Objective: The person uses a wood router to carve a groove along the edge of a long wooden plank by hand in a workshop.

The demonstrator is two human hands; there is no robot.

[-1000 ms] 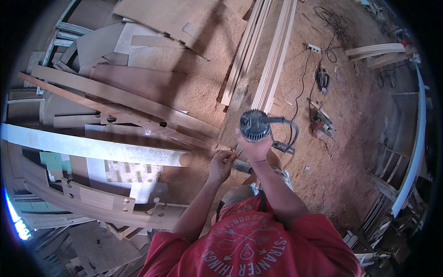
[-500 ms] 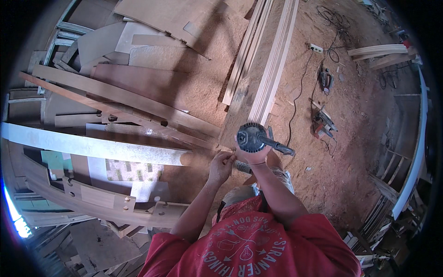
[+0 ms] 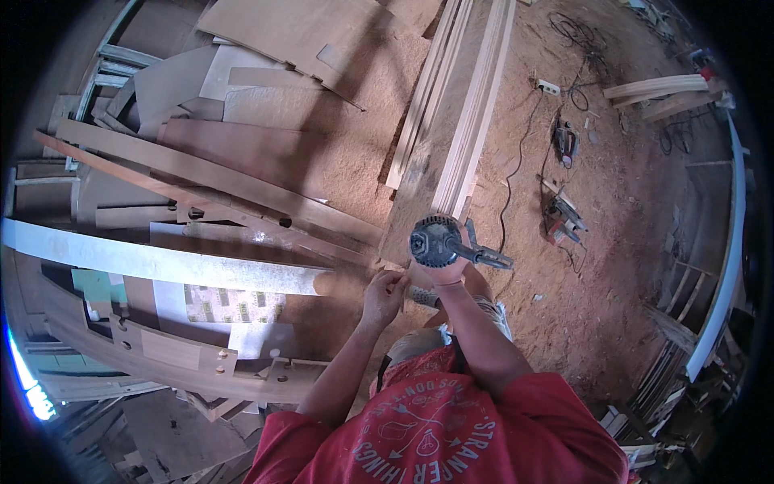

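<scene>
Against a second earlier, the power tool [image 3: 434, 240] sat slightly lower, just right of frame centre. Its dark, round top looked vented. My right hand [image 3: 446, 273] gripped it; my left hand [image 3: 383, 298] curled nearby, pinching what, I couldn't tell. The tool blocked my view beneath; pale wood strips [image 3: 481, 93] ran up-frame.

Wooden strips [image 3: 472, 121] lie ahead of the power tool [image 3: 435, 242]; boards [image 3: 218, 181] lie to its left, beyond the left hand [image 3: 382, 300]. To its right, on the floor [image 3: 597, 298], lie a socket block [image 3: 548, 87] and two other tools [image 3: 567, 145].
</scene>
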